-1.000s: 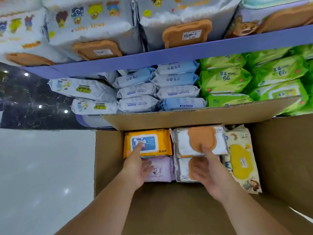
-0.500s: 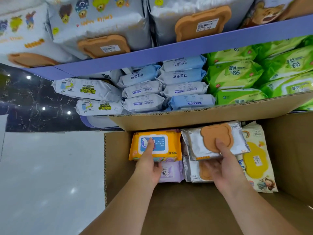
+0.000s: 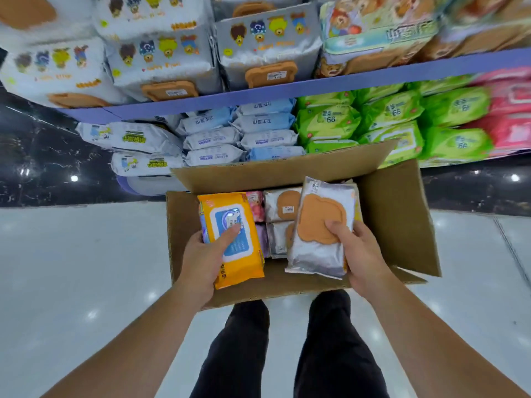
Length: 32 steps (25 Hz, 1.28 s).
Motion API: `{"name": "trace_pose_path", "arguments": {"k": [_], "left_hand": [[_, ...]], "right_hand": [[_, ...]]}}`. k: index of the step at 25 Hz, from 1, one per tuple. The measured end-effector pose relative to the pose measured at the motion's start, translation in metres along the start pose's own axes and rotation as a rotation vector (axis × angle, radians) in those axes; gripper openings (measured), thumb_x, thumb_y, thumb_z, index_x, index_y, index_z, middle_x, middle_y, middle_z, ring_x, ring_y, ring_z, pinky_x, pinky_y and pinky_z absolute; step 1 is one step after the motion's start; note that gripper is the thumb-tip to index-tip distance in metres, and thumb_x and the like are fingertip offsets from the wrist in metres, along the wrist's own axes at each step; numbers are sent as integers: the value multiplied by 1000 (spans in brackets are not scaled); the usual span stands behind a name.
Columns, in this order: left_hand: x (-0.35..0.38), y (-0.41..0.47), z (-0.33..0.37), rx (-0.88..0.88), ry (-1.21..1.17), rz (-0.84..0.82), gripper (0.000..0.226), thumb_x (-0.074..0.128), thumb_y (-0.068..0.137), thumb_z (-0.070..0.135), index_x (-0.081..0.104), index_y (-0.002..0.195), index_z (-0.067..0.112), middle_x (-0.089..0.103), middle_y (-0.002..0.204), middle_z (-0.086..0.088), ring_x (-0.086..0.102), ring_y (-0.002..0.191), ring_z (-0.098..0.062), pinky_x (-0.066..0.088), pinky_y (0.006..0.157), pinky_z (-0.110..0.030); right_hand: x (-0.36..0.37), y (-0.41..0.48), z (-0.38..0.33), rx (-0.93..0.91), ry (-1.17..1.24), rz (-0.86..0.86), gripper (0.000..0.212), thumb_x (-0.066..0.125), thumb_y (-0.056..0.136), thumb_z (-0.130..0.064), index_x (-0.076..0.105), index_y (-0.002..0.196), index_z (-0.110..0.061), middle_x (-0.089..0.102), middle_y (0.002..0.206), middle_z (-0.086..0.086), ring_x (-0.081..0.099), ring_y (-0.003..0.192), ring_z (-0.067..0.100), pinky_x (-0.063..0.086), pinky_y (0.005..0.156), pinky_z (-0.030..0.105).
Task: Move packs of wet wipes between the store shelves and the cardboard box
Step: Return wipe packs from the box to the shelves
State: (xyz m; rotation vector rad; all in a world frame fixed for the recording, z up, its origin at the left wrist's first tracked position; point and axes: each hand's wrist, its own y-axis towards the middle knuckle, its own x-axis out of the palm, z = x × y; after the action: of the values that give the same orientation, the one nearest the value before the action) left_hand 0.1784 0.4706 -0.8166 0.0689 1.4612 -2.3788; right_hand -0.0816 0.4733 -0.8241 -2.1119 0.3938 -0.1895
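My left hand [image 3: 202, 261] grips an orange pack of wet wipes [image 3: 238, 254] with a blue and white lid, thumb on the lid. My right hand [image 3: 360, 254] grips a silver pack [image 3: 319, 251] with a tan bear-shaped lid, thumb on the lid. Both packs are lifted above the open cardboard box [image 3: 399, 225] on the floor. Inside the box lie two more silver packs [image 3: 280, 208], a pink pack [image 3: 255, 203] and a purple pack [image 3: 263, 238].
Store shelves stand behind the box. The purple upper shelf [image 3: 287, 91] carries large silver packs with tan lids. Below are white and blue packs [image 3: 267, 139], green packs [image 3: 393, 116] and pink packs [image 3: 511, 110]. My legs [image 3: 287, 354] stand on a glossy white floor.
Both hands have lifted their packs up out of the box and toward me. The view has pulled back and risen, so the whole box and my legs now show.
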Motion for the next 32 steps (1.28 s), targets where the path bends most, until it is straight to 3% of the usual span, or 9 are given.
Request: {"name": "trace_pose_path", "arguments": {"k": [4, 8, 12, 16, 20, 23, 26, 29, 32], "left_hand": [[-2, -70, 52, 128, 251, -67, 46, 89, 70, 50, 67, 105, 29, 79, 99, 5, 78, 85, -16, 65, 79, -42], [-13, -150, 113, 308, 450, -175, 46, 91, 67, 50, 70, 101, 28, 78, 93, 8, 77, 80, -11, 64, 71, -33], [-37, -235, 181, 490, 574, -320, 32, 88, 73, 45, 70, 94, 29, 76, 79, 17, 73, 66, 2, 53, 55, -15], [-71, -302, 249, 612, 608, -370, 43, 90, 72, 46, 74, 104, 23, 81, 90, 8, 78, 78, -9, 60, 72, -27], [-107, -364, 312, 759, 606, -407, 45, 89, 73, 44, 73, 108, 21, 81, 92, 5, 78, 82, -14, 62, 78, -34], [-130, -411, 357, 904, 611, -388, 40, 87, 74, 45, 75, 103, 20, 81, 89, 4, 79, 79, -15, 61, 74, -32], [-143, -450, 394, 1041, 585, -351, 48, 88, 67, 49, 76, 102, 19, 81, 89, 1, 79, 79, -18, 62, 79, -37], [-145, -481, 428, 1133, 585, -309, 52, 87, 63, 53, 76, 101, 19, 81, 86, 0, 79, 76, -19, 62, 81, -42], [-132, -513, 455, 1217, 645, -284, 51, 85, 62, 55, 76, 99, 20, 81, 83, 1, 78, 74, -19, 61, 78, -42]], "right_hand": [[-16, -74, -59, -133, -211, -22, 45, 86, 75, -37, 67, 110, -17, 76, 105, 7, 74, 92, 26, 60, 87, 49], [-36, -157, -113, -269, -374, -7, 89, 86, 49, -65, 63, 125, -23, 70, 120, 1, 69, 106, 22, 57, 94, 49], [-52, -236, -165, -391, -420, -18, 93, 84, 49, -66, 66, 126, -18, 72, 118, 3, 70, 104, 22, 56, 94, 46], [-45, -307, -222, -520, -387, -59, 41, 82, 79, -39, 72, 110, -15, 76, 102, 5, 73, 91, 23, 57, 76, 37], [-28, -364, -280, -688, -375, -99, 27, 79, 83, -32, 74, 105, -18, 77, 99, 4, 74, 85, 22, 58, 71, 40], [-14, -408, -325, -799, -377, -140, 28, 81, 82, -38, 76, 102, -20, 78, 98, 6, 75, 85, 26, 59, 77, 48], [-11, -448, -368, -896, -344, -152, 47, 82, 67, -51, 78, 97, -15, 78, 97, 13, 73, 90, 38, 56, 83, 55], [-21, -484, -407, -962, -330, -136, 41, 81, 79, -44, 77, 99, -9, 76, 100, 20, 72, 90, 42, 55, 78, 50], [-44, -511, -437, -1017, -303, -116, 43, 79, 81, -40, 74, 102, -3, 75, 103, 23, 71, 82, 35, 53, 74, 45]]}}
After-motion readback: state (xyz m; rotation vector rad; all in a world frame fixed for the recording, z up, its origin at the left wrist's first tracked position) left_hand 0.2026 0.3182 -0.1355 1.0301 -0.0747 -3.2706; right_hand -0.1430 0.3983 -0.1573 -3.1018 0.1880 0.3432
